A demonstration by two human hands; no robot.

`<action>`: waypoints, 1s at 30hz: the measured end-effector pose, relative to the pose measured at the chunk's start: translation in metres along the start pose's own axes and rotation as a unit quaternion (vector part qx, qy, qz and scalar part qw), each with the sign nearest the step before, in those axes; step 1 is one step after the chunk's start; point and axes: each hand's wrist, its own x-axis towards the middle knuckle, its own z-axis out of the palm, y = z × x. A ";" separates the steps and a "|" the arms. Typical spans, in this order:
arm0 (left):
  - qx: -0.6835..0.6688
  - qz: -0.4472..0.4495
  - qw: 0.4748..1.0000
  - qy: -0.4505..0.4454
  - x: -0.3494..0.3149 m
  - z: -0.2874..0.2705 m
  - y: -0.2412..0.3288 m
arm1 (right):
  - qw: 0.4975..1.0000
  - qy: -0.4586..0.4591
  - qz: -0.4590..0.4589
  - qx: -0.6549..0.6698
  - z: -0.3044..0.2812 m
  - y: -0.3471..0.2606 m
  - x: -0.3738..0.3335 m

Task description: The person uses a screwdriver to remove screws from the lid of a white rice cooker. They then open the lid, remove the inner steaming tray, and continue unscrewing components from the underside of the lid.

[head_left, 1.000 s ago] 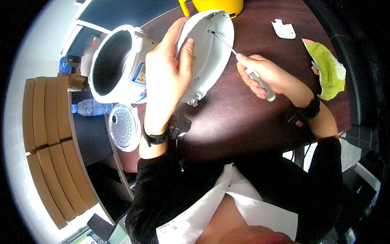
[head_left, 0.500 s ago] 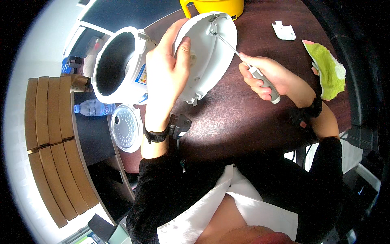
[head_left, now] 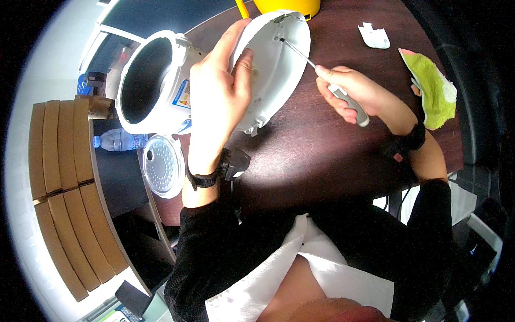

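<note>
My left hand [head_left: 222,88] grips the left rim of a white oval appliance lid [head_left: 279,70], tilted so that its hollow inner side shows. A screwdriver [head_left: 348,104] with a grey and white handle is in my right hand [head_left: 357,94]. Its metal shaft slants up and left, and the tip meets a small dark spot near the lid's upper end. Left of the lid lies a white rice cooker body [head_left: 185,59] on its side, its dark round opening facing left. Just below that is a round, perforated clear-and-white inner cover [head_left: 163,166].
A yellow container [head_left: 289,6] stands at the far edge of the dark wooden table [head_left: 322,166]. A white plastic piece [head_left: 374,36] and a green cloth [head_left: 434,94] lie at the right. Cardboard boxes [head_left: 70,145] and a plastic water bottle [head_left: 120,140] are at the left.
The view has shifted slightly. My right hand's fingers have loosened and shifted a little on the screwdriver handle, while the tip stays at the same part of the lid.
</note>
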 end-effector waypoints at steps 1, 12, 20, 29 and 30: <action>0.000 0.002 1.000 -0.001 0.001 0.001 0.000 | 0.993 0.050 -0.014 -0.102 -0.005 0.000 0.002; -0.064 -0.035 0.997 -0.012 0.006 -0.001 -0.008 | 0.916 0.201 -0.047 -0.344 -0.007 -0.014 -0.005; -0.082 -0.056 0.995 -0.012 0.009 0.001 -0.018 | 0.986 -0.001 0.047 0.161 0.019 -0.003 -0.006; -0.066 -0.018 0.998 -0.003 0.006 0.004 -0.019 | 0.999 0.021 -0.004 0.038 0.007 0.001 -0.001; -0.066 -0.020 0.998 -0.003 0.006 0.004 -0.019 | 0.992 0.083 -0.017 -0.098 0.001 -0.001 0.000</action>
